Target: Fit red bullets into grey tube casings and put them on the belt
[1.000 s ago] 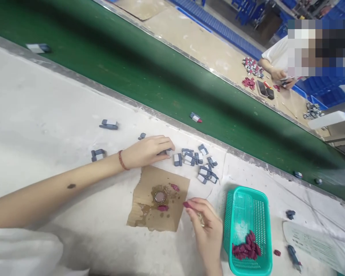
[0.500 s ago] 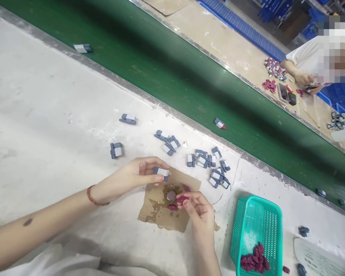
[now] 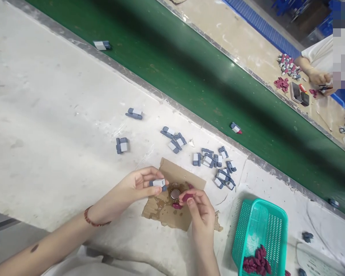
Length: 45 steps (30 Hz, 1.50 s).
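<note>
Near the centre of the frame, slightly low, the left hand [image 3: 140,184] has its fingers bent around a grey-and-white block [image 3: 158,184], pinched between thumb and fingertips, white face up. Just to its right, the right hand [image 3: 201,209] has thumb and fingers closed on a small maroon bit [image 3: 187,197], the remaining fingers curled in. Block and bit are apart, with a round cap [image 3: 175,194] between them on a stained, torn card [image 3: 178,168]. Another maroon piece [image 3: 176,206] lies on the card just below the cap. A red bracelet [image 3: 93,218] circles the left wrist. At lower right stands a green basket [image 3: 238,237], a maroon pile [image 3: 257,262] in its near end. Right of centre, above the card, lies a loose cluster [image 3: 208,160] of similar blocks; a trio [image 3: 174,140] sits to its left, and two single ones lie farther left, all on the white table [image 3: 60,96]. A green belt [image 3: 189,69] runs diagonally from upper left to lower right, carrying a few blocks. At upper right, a co-worker's hands [image 3: 320,78] are over a tan table [image 3: 247,50].
</note>
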Each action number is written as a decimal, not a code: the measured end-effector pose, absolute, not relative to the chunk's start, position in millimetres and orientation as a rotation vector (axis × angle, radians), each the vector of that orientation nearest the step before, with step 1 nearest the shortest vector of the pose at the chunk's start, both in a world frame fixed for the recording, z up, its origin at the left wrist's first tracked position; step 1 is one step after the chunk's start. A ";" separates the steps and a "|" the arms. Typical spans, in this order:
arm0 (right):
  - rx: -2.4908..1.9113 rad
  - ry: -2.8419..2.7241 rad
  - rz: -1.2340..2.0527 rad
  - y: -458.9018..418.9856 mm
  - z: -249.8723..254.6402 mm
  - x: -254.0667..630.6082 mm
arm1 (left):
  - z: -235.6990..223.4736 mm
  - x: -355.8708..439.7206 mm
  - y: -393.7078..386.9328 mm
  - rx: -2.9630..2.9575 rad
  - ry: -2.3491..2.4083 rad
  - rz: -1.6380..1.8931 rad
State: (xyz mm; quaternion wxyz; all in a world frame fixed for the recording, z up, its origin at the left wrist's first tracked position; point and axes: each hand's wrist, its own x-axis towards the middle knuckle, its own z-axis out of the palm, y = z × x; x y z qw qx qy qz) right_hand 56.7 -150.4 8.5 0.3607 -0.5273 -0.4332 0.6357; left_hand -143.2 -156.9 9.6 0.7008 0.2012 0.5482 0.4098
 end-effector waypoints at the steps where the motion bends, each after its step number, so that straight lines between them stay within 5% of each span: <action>1: -1.365 -1.117 1.621 -150.6 8.7 56.5 | 8.7 -142.5 -158.0 0.452 1.220 0.913; 12: -1.410 -0.983 1.677 -150.4 4.2 58.9 | 2.5 -137.9 -164.6 0.408 1.157 0.933; 28: -1.340 -2.059 1.068 -149.1 -3.0 53.4 | 0.1 -133.4 -173.6 0.491 1.237 0.979; 38: -1.395 -2.058 1.091 -148.2 0.1 49.8 | 5.6 -126.9 -176.4 0.672 1.369 0.934; 45: -1.573 -1.463 1.530 -144.3 1.0 53.6 | -2.2 -122.0 -183.8 0.947 1.499 0.912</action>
